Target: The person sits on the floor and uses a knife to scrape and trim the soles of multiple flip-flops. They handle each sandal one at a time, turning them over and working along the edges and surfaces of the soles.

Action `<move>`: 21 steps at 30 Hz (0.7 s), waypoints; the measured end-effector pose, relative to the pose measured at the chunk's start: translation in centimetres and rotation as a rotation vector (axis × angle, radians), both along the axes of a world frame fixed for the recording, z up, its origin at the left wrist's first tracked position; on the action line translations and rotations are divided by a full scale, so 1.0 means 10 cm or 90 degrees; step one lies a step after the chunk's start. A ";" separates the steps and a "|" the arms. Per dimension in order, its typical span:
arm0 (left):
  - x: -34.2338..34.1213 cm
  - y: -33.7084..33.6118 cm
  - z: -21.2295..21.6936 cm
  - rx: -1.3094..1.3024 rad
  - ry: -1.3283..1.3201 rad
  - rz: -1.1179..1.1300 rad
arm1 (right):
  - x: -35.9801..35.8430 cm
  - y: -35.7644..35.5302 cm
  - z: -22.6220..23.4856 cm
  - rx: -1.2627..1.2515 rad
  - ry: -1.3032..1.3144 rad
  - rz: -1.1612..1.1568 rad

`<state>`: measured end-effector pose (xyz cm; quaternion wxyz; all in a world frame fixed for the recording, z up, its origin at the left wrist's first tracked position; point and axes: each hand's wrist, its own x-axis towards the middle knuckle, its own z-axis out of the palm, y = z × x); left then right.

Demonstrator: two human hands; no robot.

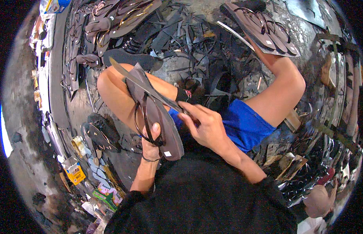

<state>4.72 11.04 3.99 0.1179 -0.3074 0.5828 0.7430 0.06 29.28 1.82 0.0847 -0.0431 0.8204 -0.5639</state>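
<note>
A thong sandal with looped straps (156, 117) is lying across the person's raised left knee (107, 84), gripped from beneath by the left hand (152, 142). The right hand (207, 124) is sitting just right of it, pinching a long flat blade (146, 87) that is crossing over the sandal's upper face. A stack of finished sandals (263, 27) is resting beyond the right knee (290, 84). Cut strip offcuts (197, 43) are lying on the floor between both knees.

Grey floor (177, 66) littered with dark strap offcuts (197, 43) (sandals (263, 27) too)
</note>
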 end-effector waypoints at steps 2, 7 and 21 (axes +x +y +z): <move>0.00 0.00 -0.01 0.008 0.007 -0.004 | -0.17 -0.14 -0.09 -0.002 0.059 -0.017; 0.02 -0.04 -0.08 0.004 0.029 0.013 | -0.69 -0.44 -0.14 -0.021 0.118 -0.028; -0.88 -0.10 0.39 -0.021 0.163 0.052 | -0.79 -0.18 0.51 -0.299 0.050 -0.008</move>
